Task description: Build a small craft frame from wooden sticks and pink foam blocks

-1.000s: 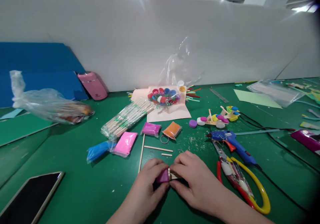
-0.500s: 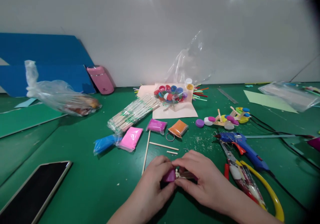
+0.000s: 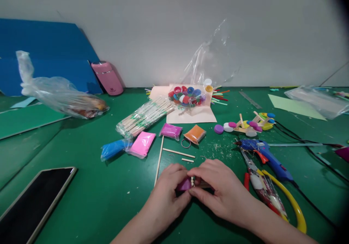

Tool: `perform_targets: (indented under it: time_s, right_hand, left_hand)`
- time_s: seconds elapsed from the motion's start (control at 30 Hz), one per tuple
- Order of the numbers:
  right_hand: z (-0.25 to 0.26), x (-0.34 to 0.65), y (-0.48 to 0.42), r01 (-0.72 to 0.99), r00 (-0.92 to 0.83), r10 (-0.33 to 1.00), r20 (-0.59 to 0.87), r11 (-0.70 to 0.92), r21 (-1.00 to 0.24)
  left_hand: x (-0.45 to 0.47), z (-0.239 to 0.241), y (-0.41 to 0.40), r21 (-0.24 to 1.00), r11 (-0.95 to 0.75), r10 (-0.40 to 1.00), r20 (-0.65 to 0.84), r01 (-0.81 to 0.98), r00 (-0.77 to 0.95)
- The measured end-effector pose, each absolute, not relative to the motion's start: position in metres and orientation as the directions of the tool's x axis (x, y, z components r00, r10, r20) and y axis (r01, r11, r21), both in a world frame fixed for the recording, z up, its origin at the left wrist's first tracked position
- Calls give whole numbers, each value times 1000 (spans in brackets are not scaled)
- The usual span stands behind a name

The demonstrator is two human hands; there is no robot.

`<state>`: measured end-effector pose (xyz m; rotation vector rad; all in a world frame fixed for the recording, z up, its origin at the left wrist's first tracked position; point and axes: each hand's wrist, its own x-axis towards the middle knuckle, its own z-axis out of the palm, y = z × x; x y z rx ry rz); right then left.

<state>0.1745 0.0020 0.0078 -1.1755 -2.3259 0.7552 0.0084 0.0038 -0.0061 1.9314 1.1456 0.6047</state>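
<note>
Bottom centre of frame, right between the fingertips: purple piece (image 3: pixel 184 184), pinched by the left hand (image 3: pixel 166 195) between thumb and forefingers. Butted against its right face is the stick bundle (image 3: pixel 192 181); a small column of pale round ends shows at the joint. The rest of the bundle runs right and disappears under the right hand (image 3: pixel 219 191), which is closed around it.

Bundle long axis is roughly left-right across the frame. The purple piece sits on the left-hand side of the joint and the bundle on the right-hand side. Fingertips of both hands meet over the joint, so neither is clearly nearer. Can't tell whether the parts rest on the green table (image 3: pixel 81 186) or sit just above it.

- Just above the hands: short stick (image 3: pixel 187 160), loose stick (image 3: pixel 178 152) and long stick (image 3: pixel 159 160), the last lying near-vertical in frame.
- Further up: rubber ring (image 3: pixel 185 143), orange clay packet (image 3: pixel 195 134), magenta clay packet (image 3: pixel 171 131).
- Right of the right hand: cutters (image 3: pixel 265 189), with the blue glue gun (image 3: pixel 263 153) above them, nozzle pointing left.
- Lower left, well apart: dark-screened phone (image 3: pixel 35 200).
</note>
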Motion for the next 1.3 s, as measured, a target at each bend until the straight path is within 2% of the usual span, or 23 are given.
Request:
perform_targets:
  time_s: [0.57, 0.87, 1.3]
  right_hand:
    - [8, 178, 5, 576, -578, 802, 150, 532, -621]
    - [9, 183, -5, 693, -499, 863, 81, 453, -561]
    - [0, 181, -10, 686, -471, 874, 120, 449, -572]
  left_hand:
    - [11, -11, 4, 822, -282, 893, 36, 494, 449]
    - [10, -11, 3, 834, -287, 900, 65, 472, 431]
    - [11, -16, -2, 731, -402, 892, 175, 551, 418]
